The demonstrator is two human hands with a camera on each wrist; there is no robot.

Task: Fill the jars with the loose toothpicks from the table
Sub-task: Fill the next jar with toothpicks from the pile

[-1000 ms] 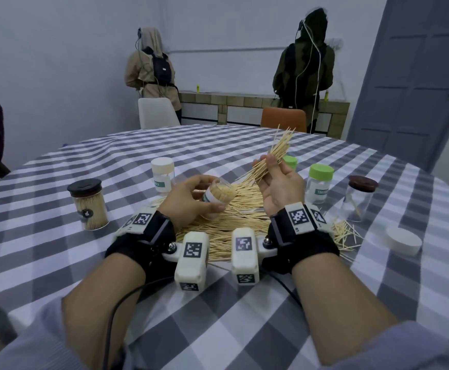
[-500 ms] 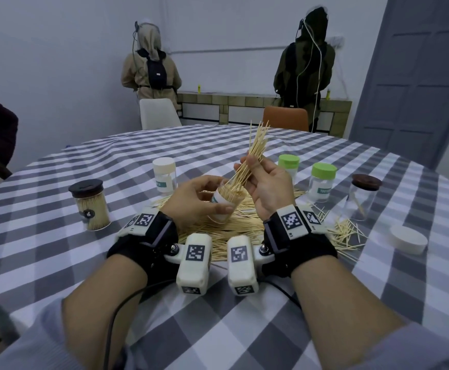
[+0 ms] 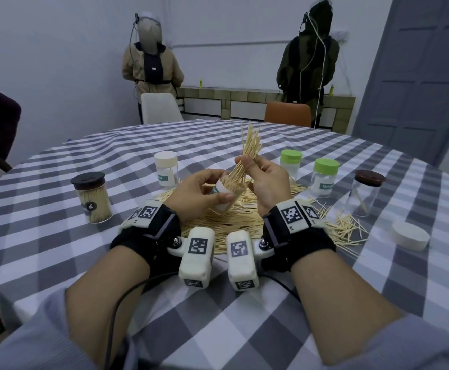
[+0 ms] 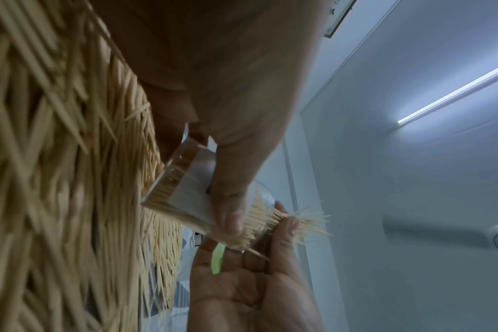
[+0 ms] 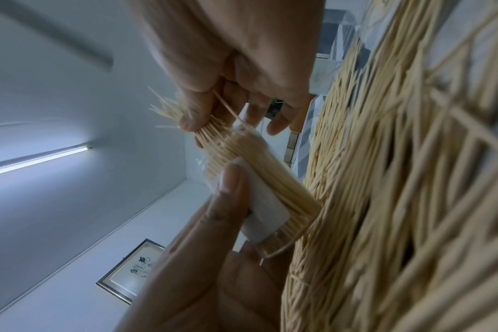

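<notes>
Feeding a bundle of toothpicks into the tilted jar

Nearest, the left hand grips the open jar, fingers and thumb curled round its labelled wall, mouth leaning toward the right hand, which pinches a bundle of toothpicks with the lower ends already inside the rim and the tops fanned above the fingers. Directly beneath both hands lies the loose toothpick pile on the table; just beyond the right hand stand two green-lidded jars. The jar looks nearly packed, so the step likely goes best with the sticks kept parallel, eased in along the open side, and the pinch loosened only once the tips seat, lest strays splay over the rim.
</notes>
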